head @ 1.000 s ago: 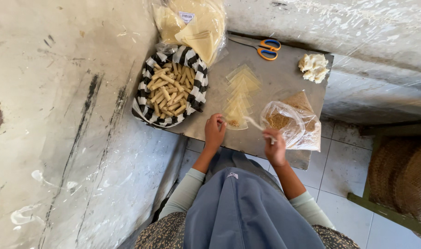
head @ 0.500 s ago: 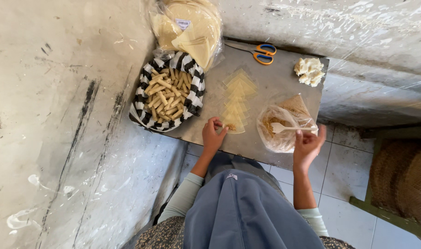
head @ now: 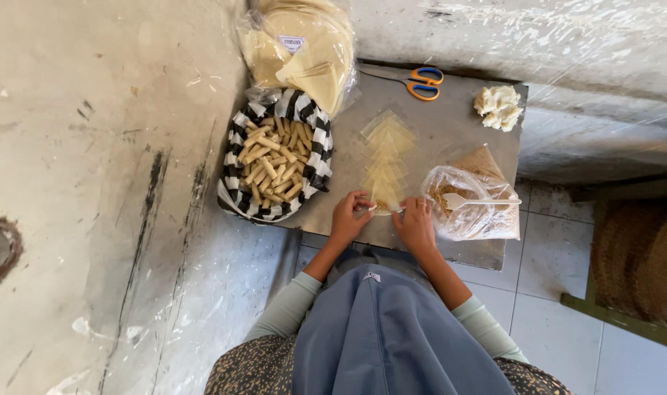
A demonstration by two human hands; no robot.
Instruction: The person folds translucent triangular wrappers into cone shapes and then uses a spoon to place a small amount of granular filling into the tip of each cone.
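A: Starting at the left of the frame: the striped basket (head: 235,192) sits at the left edge of the table (head: 450,128), and it's well loaded with finished rolls (head: 273,162), piled several deep.

B: So a good batch looks done already. What's above it?

A: Upper middle, a plastic bag of pastry sheets (head: 304,55), still thick with them. Plenty of stock left, I'd judge.

B: And the middle of the table?

A: A row of cut pastry triangles (head: 387,157) runs from the centre down toward the person, overlapping one another. None of those looks rolled yet, so that's the work outstanding.

B: The hands?

A: Both at the near end of the row, lower centre. The left hand (head: 346,217) has its fingers curled in, pinching the edge of the nearest triangle (head: 383,205). The right hand (head: 415,223) rests just beside it, fingertips bent onto the same piece from the other side. There seems to be a dab of filling on it, though it's too small to be sure.

B: Further right?

A: A clear bag of filling (head: 471,212) with a white plastic spoon (head: 479,201) resting in it, close to the right hand. Up top, orange-handled scissors (head: 424,82) and a white crumpled lump (head: 498,107), both well apart from the hands.
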